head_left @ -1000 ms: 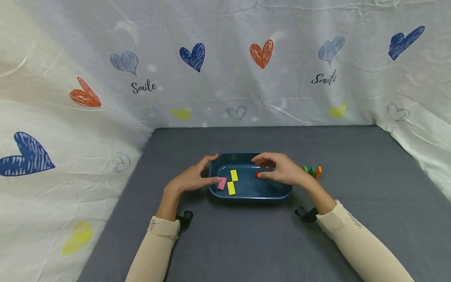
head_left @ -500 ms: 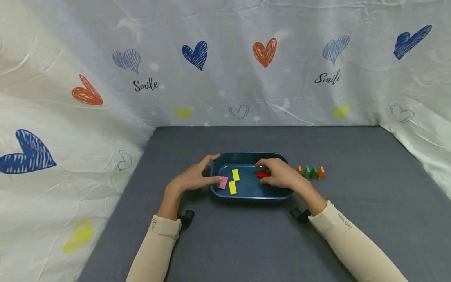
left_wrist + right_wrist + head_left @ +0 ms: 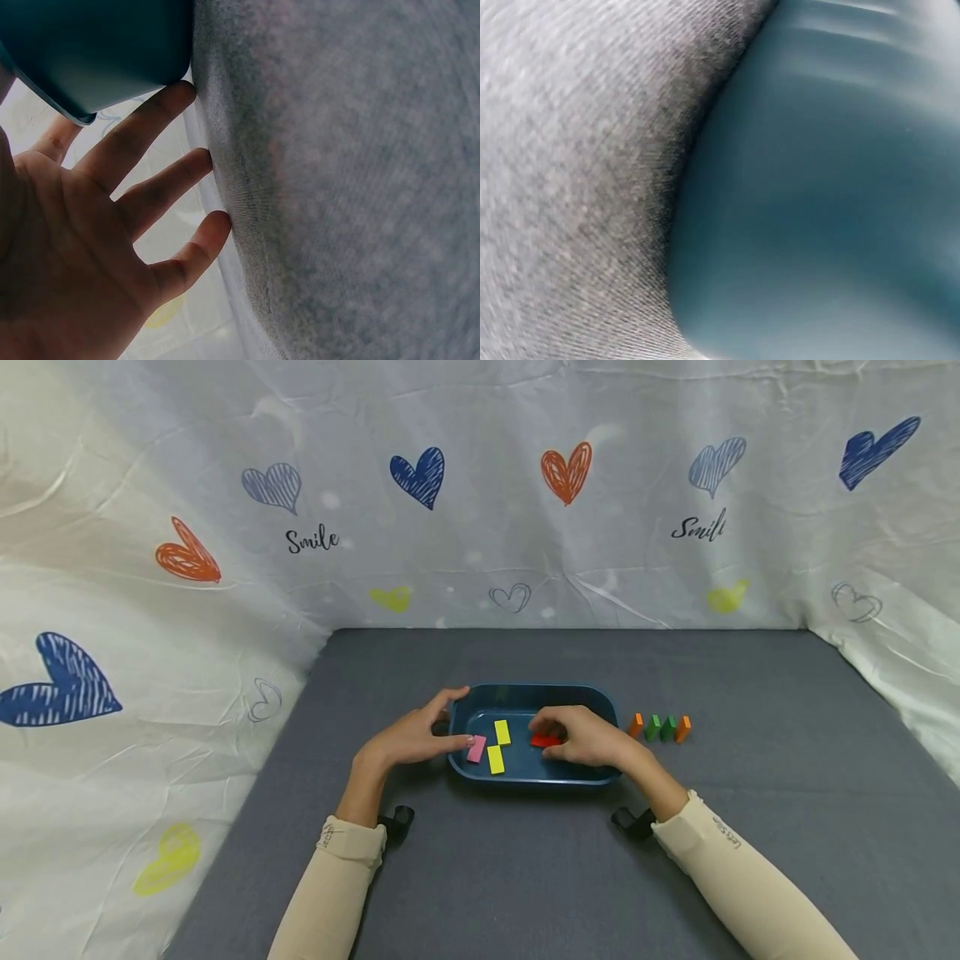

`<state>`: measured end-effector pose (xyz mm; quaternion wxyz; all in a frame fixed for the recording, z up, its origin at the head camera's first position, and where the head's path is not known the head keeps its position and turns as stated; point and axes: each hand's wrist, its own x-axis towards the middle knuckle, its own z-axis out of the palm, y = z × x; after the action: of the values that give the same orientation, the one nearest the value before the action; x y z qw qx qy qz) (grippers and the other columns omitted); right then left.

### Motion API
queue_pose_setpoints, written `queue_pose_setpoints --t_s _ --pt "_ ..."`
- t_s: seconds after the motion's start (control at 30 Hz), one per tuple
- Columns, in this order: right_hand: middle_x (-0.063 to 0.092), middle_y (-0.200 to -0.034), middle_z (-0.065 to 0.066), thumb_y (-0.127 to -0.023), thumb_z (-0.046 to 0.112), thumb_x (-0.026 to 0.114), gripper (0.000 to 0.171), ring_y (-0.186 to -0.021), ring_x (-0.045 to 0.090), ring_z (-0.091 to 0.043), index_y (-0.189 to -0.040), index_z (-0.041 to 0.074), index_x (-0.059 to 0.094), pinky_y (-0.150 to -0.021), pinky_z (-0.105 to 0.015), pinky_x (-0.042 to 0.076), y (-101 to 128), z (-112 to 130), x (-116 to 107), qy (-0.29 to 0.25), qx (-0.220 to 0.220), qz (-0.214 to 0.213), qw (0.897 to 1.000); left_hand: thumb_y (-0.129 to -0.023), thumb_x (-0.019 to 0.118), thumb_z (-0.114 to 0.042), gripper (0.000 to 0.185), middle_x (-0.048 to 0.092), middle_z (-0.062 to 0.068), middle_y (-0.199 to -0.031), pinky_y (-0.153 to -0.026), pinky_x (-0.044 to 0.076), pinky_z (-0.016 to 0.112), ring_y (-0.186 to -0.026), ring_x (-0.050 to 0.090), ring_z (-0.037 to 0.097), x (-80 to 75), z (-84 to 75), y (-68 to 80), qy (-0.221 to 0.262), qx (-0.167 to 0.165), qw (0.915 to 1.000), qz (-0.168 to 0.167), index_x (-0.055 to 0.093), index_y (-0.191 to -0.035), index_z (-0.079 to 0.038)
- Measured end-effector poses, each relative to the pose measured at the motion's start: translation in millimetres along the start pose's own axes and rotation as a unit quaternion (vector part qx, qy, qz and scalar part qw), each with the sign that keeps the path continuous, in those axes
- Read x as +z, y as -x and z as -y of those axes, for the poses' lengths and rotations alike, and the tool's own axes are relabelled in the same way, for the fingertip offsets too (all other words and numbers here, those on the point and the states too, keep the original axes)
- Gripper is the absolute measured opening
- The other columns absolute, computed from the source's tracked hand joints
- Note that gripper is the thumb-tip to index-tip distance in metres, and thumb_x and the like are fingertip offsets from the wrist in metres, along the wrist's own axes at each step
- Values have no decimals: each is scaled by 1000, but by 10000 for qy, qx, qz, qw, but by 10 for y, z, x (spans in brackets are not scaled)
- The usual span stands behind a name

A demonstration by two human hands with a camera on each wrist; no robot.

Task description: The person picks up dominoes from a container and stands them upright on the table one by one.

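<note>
Head view: my right hand [image 3: 588, 737] is inside the blue tray [image 3: 525, 695], fingers curled over the red block [image 3: 545, 741]; thumb and fingertips appear to pinch it. The red block lies flat on the tray floor, right of centre, its long axis running roughly left-right along the tray's length. My left hand [image 3: 411, 739] rests against the tray's left end, fingers nearly straight, thumb at the far left corner of the rim, a fingertip touching the pink block [image 3: 476, 748] near the left wall. Two yellow blocks [image 3: 498, 745] lie just right of the pink one, long axes pointing roughly away from me. On the grey table [image 3: 750, 793], just off the tray's right end, stands a row of small orange and green blocks [image 3: 660, 727].

Left wrist view: my left hand's fingers [image 3: 142, 131] are spread and straight, one fingertip touching the tray's outer wall [image 3: 97, 52]; nothing gripped.

Right wrist view: only the tray's wall [image 3: 832, 195] and the table cloth [image 3: 570, 150], blurred; hand and red block hidden.
</note>
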<state>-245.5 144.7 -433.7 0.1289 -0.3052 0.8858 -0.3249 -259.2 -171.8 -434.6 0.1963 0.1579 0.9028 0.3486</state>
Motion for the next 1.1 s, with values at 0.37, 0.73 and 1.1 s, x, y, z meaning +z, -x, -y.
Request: queue_pose_setpoints --t_s 0.37,0.73,1.1 --pt "72 -114 -11 -90 10 77 36 -99 67 -23 -123 4 67 -90 -42 57 11 -7 -6 -99 -237 262 9993 -86 72 -62 87 37 11 -163 -112 39 65 -147 42 36 -1 -8 1 -13 -54 10000 -40 24 -157 -47" --pt "73 -113 -7 -98 9 67 30 -102 68 -14 -128 3 66 -92 -31 56 12 -14 22 -1216 -285 1382 9825 -87 72 -61 86 38 10 -162 -111 41 64 -146 44 35 5 -6 5 3 -57 10000 -51 24 -157 -48" --pt "73 -120 -8 -104 6 54 32 -111 69 -15 -135 1 61 -101 -33 53 23 60 9 -1616 -216 1971 9667 -87 72 -60 87 36 9 -164 -110 41 65 -146 44 36 4 1 3 42 62 10000 -30 23 -158 -47"
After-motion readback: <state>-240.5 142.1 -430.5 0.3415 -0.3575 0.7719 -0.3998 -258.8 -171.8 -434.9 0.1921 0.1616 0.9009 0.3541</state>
